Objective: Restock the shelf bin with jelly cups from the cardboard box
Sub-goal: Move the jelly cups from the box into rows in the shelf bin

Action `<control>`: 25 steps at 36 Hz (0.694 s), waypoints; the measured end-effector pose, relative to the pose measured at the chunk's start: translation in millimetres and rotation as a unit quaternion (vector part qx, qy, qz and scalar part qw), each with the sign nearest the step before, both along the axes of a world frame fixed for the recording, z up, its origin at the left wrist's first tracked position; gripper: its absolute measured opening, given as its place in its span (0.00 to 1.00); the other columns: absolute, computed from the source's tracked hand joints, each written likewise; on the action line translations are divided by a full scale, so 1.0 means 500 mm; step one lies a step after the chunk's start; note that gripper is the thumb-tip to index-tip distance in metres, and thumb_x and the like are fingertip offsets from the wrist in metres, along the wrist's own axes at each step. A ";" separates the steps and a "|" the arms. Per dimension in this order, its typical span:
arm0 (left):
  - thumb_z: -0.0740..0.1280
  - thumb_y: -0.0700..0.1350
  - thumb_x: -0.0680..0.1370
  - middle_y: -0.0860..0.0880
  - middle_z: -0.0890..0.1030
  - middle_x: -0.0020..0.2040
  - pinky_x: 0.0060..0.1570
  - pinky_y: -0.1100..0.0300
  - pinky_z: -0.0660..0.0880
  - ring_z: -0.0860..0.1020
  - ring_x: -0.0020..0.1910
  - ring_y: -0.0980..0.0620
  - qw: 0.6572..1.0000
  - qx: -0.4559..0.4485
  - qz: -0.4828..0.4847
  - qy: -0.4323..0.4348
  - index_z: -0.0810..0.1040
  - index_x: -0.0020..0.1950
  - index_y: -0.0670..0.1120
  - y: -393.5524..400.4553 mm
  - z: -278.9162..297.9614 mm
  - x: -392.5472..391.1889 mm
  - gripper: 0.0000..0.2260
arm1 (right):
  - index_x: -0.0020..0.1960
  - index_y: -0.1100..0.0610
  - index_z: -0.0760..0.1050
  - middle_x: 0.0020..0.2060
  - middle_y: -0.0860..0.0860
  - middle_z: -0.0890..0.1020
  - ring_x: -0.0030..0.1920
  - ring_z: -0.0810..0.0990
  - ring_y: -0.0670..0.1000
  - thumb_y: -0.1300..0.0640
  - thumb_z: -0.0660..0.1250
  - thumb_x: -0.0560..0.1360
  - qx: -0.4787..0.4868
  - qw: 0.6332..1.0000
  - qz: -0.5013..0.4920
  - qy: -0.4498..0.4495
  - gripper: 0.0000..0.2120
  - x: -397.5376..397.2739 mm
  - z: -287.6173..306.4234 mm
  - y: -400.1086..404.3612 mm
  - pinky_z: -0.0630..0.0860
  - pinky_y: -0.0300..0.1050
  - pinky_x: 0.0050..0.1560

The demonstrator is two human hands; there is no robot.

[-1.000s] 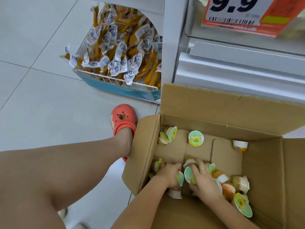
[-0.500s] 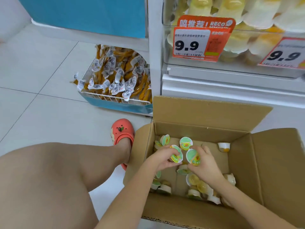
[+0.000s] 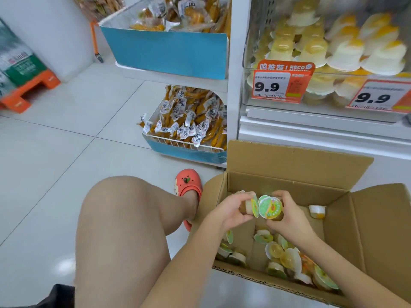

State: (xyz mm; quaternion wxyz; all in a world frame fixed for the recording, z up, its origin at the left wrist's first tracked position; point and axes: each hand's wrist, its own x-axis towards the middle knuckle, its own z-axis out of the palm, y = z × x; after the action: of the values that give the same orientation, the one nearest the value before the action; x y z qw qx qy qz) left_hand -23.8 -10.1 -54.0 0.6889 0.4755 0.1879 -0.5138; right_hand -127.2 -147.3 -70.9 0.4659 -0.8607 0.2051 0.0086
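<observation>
The scene is bright and evenly lit, with soft white light from overhead. The glossy floor tiles [image 3: 55, 152] carry pale blurred reflections, strongest at the lower left. Shadows are faint: a soft one under the leg [image 3: 124, 230] and dim shade inside the box [image 3: 300, 165]. The clear front of the shelf bin [image 3: 322, 90] shows mild glare, and the cups behind it look hazy. The upper part is smeared with motion blur. The wide lens bends straight lines near the edges. The hands are slightly soft.

White tiled floor [image 3: 55, 174] under cardboard box [image 3: 298, 161], orange pallet [image 3: 29, 90].
</observation>
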 end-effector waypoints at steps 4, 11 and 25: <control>0.67 0.37 0.77 0.45 0.79 0.51 0.51 0.60 0.77 0.79 0.49 0.53 0.996 -0.001 -0.070 -0.064 0.78 0.53 0.42 0.005 0.010 -0.010 0.06 | 0.60 0.51 0.65 0.49 0.46 0.78 0.46 0.78 0.49 0.64 0.74 0.63 -0.021 0.999 0.031 -0.019 0.30 0.006 0.005 0.002 0.74 0.42 0.45; 0.69 0.39 0.76 0.43 0.80 0.56 0.55 0.54 0.78 0.80 0.53 0.49 0.988 0.006 -0.135 -0.077 0.76 0.59 0.43 0.012 0.009 -0.016 0.12 | 0.57 0.45 0.71 0.49 0.39 0.77 0.39 0.71 0.41 0.56 0.78 0.64 -0.054 0.994 0.100 0.006 0.26 0.008 0.023 -0.006 0.68 0.32 0.39; 0.70 0.44 0.75 0.41 0.83 0.48 0.47 0.55 0.81 0.83 0.42 0.47 0.990 0.012 -0.139 -0.020 0.76 0.56 0.41 0.007 0.026 -0.011 0.12 | 0.60 0.44 0.74 0.54 0.45 0.80 0.53 0.79 0.46 0.59 0.79 0.64 0.130 0.990 0.056 -0.005 0.28 0.002 0.035 -0.009 0.77 0.43 0.54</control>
State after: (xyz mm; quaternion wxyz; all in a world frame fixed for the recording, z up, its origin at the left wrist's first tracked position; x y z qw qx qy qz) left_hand -29.2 -6.7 -40.9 0.6082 0.5158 0.1121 -0.5928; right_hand -126.2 -151.9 -53.5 0.5734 -0.8033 0.1507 0.0567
